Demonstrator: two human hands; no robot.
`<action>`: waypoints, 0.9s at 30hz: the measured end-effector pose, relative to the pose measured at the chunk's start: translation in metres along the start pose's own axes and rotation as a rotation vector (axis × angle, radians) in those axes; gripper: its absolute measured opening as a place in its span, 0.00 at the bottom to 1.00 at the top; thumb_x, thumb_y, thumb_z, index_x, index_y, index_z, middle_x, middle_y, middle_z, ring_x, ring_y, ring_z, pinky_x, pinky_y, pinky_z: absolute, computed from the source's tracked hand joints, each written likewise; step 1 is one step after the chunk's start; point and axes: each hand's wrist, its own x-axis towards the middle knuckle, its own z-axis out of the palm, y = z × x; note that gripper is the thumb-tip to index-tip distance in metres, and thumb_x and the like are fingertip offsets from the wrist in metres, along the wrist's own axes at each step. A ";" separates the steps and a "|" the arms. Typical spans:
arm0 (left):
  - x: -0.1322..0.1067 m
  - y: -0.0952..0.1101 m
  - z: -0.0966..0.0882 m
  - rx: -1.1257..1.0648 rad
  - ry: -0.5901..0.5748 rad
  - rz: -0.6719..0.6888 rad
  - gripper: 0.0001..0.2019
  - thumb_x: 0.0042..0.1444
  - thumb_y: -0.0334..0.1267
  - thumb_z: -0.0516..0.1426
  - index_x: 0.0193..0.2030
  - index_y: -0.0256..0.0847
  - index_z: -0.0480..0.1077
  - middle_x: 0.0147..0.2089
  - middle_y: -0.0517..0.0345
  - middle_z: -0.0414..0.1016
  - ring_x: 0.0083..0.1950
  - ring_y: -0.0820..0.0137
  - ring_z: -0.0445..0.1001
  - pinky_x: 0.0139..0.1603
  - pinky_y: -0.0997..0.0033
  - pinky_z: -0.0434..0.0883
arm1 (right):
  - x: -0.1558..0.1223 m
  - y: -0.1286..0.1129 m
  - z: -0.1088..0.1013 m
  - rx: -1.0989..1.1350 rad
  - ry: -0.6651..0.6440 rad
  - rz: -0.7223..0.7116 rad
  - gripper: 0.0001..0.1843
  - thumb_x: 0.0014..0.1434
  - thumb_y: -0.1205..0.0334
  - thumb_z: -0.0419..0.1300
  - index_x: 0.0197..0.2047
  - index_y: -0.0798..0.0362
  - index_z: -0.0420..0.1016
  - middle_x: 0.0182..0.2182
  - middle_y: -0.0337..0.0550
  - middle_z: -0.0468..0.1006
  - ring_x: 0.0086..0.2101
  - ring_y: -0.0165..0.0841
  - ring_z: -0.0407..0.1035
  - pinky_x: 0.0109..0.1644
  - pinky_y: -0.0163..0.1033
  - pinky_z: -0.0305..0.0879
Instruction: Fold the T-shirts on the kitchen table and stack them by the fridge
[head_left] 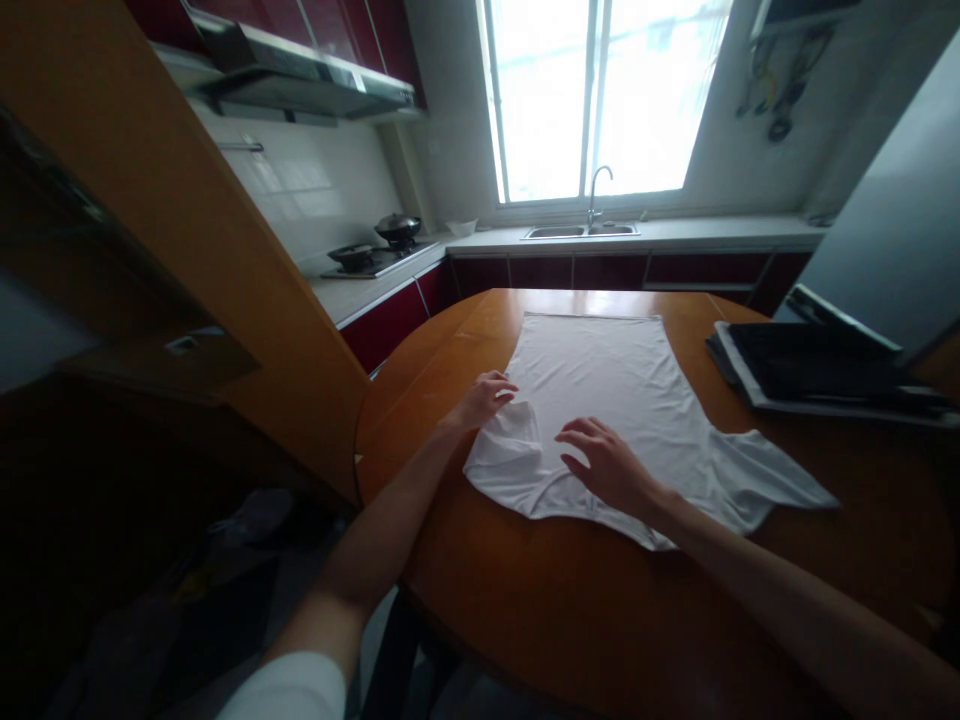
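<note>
The right hand is over a spread white shirt.

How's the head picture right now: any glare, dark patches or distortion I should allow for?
Head view: window blown out to white; head view: pale glare along the far edge of the table; head view: lower-left corner sunk in shadow; head view: borders soft and stretched, but the white shirt, left hand and right hand readable.
</note>
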 end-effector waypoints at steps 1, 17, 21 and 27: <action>0.002 -0.003 0.006 0.038 -0.014 0.030 0.07 0.56 0.36 0.63 0.41 0.42 0.82 0.48 0.49 0.78 0.52 0.61 0.73 0.59 0.60 0.68 | 0.004 -0.007 0.005 -0.032 -0.045 -0.028 0.13 0.64 0.67 0.60 0.51 0.51 0.77 0.48 0.48 0.77 0.48 0.39 0.69 0.54 0.45 0.67; 0.011 -0.013 0.024 0.039 -0.014 0.010 0.12 0.63 0.44 0.57 0.36 0.40 0.79 0.39 0.54 0.76 0.40 0.67 0.72 0.45 0.68 0.66 | 0.046 -0.008 0.016 -0.464 -0.099 -0.364 0.08 0.67 0.69 0.55 0.43 0.52 0.75 0.42 0.48 0.76 0.46 0.42 0.63 0.58 0.49 0.52; 0.009 -0.014 0.027 0.051 -0.017 -0.009 0.11 0.62 0.42 0.59 0.35 0.39 0.79 0.41 0.52 0.77 0.44 0.65 0.73 0.48 0.66 0.65 | 0.044 0.003 0.018 -0.430 -0.081 -0.313 0.09 0.68 0.70 0.54 0.43 0.51 0.75 0.44 0.47 0.76 0.48 0.40 0.63 0.59 0.48 0.51; 0.007 -0.014 0.032 0.108 -0.016 0.003 0.07 0.61 0.40 0.61 0.39 0.42 0.80 0.47 0.51 0.77 0.53 0.58 0.73 0.57 0.56 0.64 | 0.033 0.014 0.027 -0.308 -0.156 -0.285 0.07 0.68 0.67 0.56 0.41 0.51 0.76 0.43 0.45 0.78 0.47 0.38 0.66 0.60 0.48 0.50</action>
